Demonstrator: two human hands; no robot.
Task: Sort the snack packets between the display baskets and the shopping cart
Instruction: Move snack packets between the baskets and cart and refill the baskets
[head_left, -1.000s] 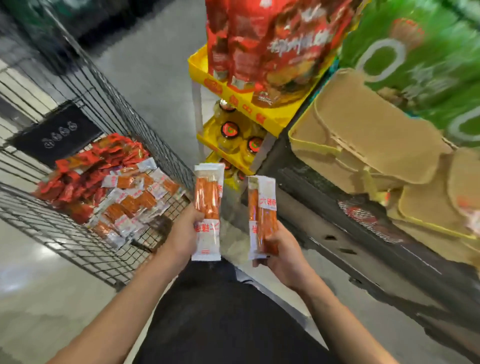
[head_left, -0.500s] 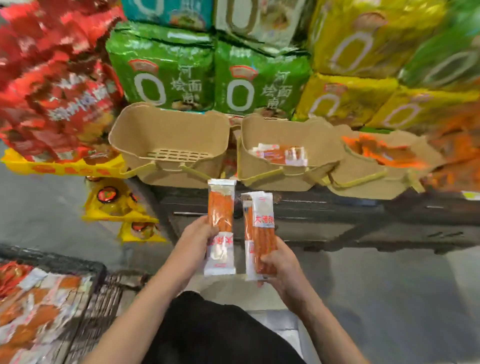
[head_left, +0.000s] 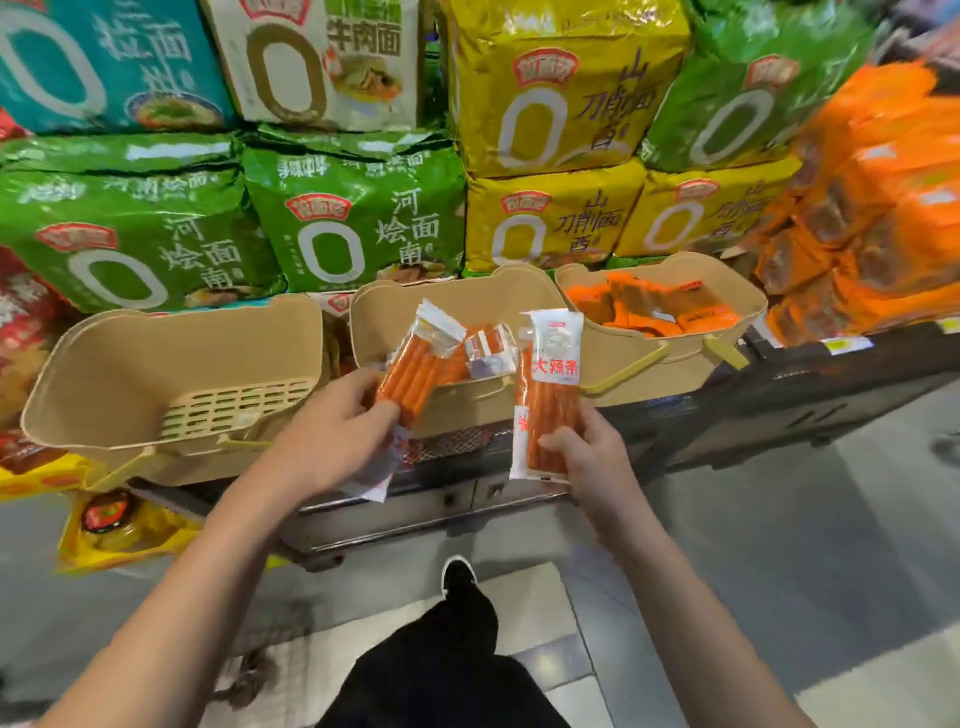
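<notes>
My left hand grips a clear snack packet of orange sticks, tilted so that its top leans over the front rim of the middle tan basket. That basket holds at least one similar packet. My right hand holds a second such packet upright, in front of the gap between the middle basket and the right tan basket, which is full of orange packets. The left tan basket shows nothing inside. The shopping cart is out of view.
Big green, yellow, teal and orange noodle bags are stacked behind the baskets. The baskets stand on a dark low shelf. A yellow tray with jars sits low on the left. My shoe is on the grey floor below.
The view swung from the cart on the left to the baskets. Both hands carried their packets up to the middle basket, and the left packet now tips over its rim.
</notes>
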